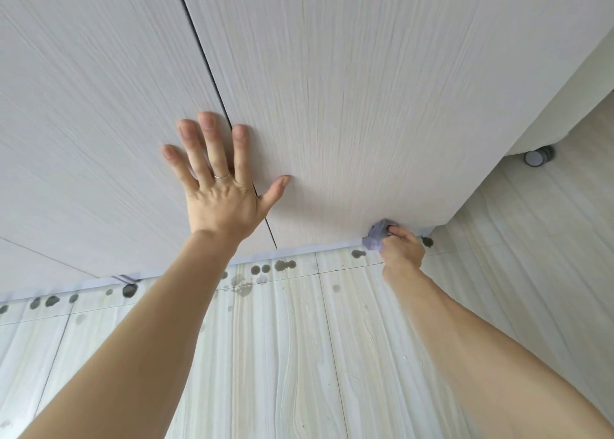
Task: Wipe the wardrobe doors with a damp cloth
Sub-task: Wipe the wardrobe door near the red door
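The left hand (223,186) is flat with fingers spread across the seam between the pale wood-grain wardrobe doors (349,89), while the right hand (403,247) grips a bunched grey-purple cloth (377,237) against the right door's bottom edge, just above the wet-spotted tile floor (282,339).

Home interior, bedroom-type room. I'm facing tall pale wood-grain wardrobe doors (349,89), thin gap between two panels. Below: light wood-look floor tiles (282,355), dark wet spots (285,265) along the wardrobe base. Far right: off-white furniture (548,119) on a grey caster wheel (538,156).
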